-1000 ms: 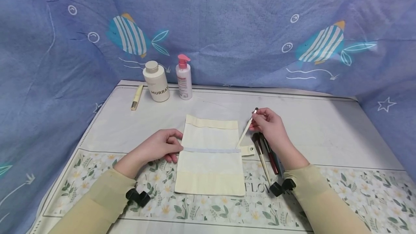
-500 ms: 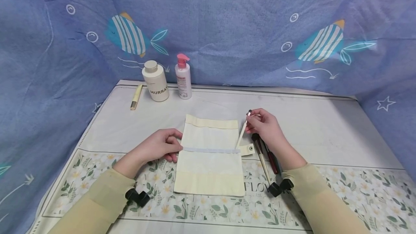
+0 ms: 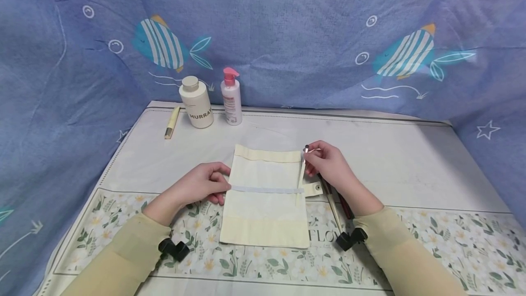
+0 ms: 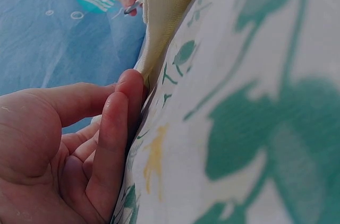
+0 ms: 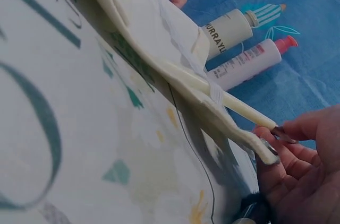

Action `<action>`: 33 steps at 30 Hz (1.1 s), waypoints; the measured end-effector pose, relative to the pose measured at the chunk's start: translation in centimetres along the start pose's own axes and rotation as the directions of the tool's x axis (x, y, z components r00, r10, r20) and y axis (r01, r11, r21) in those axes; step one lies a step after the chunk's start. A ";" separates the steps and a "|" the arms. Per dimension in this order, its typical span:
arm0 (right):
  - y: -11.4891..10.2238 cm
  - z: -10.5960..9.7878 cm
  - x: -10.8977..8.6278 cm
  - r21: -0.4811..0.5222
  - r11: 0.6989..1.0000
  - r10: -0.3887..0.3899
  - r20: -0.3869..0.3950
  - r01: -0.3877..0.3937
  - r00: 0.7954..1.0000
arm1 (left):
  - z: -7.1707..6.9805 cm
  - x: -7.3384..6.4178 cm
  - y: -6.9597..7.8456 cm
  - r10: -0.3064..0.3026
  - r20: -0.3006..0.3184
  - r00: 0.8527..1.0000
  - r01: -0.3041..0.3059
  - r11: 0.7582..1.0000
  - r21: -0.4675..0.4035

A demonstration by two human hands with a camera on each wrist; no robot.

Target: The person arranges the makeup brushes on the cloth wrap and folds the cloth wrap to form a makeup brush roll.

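Observation:
An unfolded cream cloth brush roll (image 3: 265, 216) lies flat on the table, with a pale elastic band (image 3: 263, 190) across its middle. My left hand (image 3: 207, 184) pinches the roll's left edge at the band. In my right hand (image 3: 328, 162), thumb and fingers pinch a slim makeup brush (image 3: 302, 178) near its small dark head. The lower end of its cream handle (image 5: 247, 111) runs under the band at the roll's right side. Beside it a snap tab (image 3: 314, 189) sticks out to the right. The right hand partly covers two more brushes, one with a light handle (image 3: 334, 211), one dark red (image 3: 345, 207).
At the back left stand a cream bottle (image 3: 197, 108) and a pump bottle (image 3: 232, 104) with a pink top. A yellowish tube (image 3: 172, 123) lies left of them. A blue fish-print curtain (image 3: 287, 35) hangs behind the table.
My right hand has moved left and slightly toward me, bringing the brush more upright. Its handle end has slid under the band onto the roll's lower half. The left hand stays put.

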State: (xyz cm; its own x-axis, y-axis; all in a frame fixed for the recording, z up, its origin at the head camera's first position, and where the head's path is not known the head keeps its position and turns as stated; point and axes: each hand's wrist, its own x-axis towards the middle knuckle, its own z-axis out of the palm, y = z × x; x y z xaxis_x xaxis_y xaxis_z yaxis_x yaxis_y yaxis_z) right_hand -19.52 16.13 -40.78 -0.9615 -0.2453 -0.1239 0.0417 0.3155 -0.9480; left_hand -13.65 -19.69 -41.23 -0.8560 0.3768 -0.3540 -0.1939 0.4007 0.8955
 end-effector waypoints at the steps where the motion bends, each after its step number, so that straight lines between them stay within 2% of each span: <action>1: 0.0 0.0 0.0 -0.017 1.000 0.000 0.010 0.000 1.000 | 0.0 0.0 0.0 0.001 0.000 1.000 -0.001 1.000 -0.002; 8: -0.7 0.4 -0.3 -0.142 0.989 0.034 0.052 -0.026 0.998 | 0.0 0.0 -0.1 -0.001 0.000 1.000 0.001 1.000 0.000; 14: -0.9 0.7 -0.7 -0.251 0.968 0.040 0.102 -0.013 0.994 | -0.2 0.1 -0.2 0.007 0.006 1.000 -0.007 1.000 -0.005; 20: -0.8 0.9 -0.8 -0.308 0.951 0.039 0.136 0.005 0.990 | -0.1 0.1 -0.1 0.006 0.006 1.000 -0.006 1.000 -0.002; 27: -1.1 1.1 -1.2 -0.406 0.913 0.041 0.159 0.028 0.986 | -0.1 0.0 0.0 0.000 0.007 1.000 0.000 1.000 -0.010; 33: -1.0 1.5 -1.3 -0.417 0.909 0.041 0.158 0.029 0.987 | -0.1 -0.2 0.1 0.015 0.020 1.000 -0.015 1.000 -0.028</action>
State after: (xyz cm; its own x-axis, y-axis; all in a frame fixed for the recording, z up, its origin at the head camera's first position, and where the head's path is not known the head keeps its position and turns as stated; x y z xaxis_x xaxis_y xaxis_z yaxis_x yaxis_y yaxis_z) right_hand -17.87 14.76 -40.09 -0.9039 -0.3742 -0.2071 -0.1036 0.6614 -0.7429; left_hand -13.61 -19.84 -41.08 -0.8491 0.3995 -0.3457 -0.1945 0.3719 0.9077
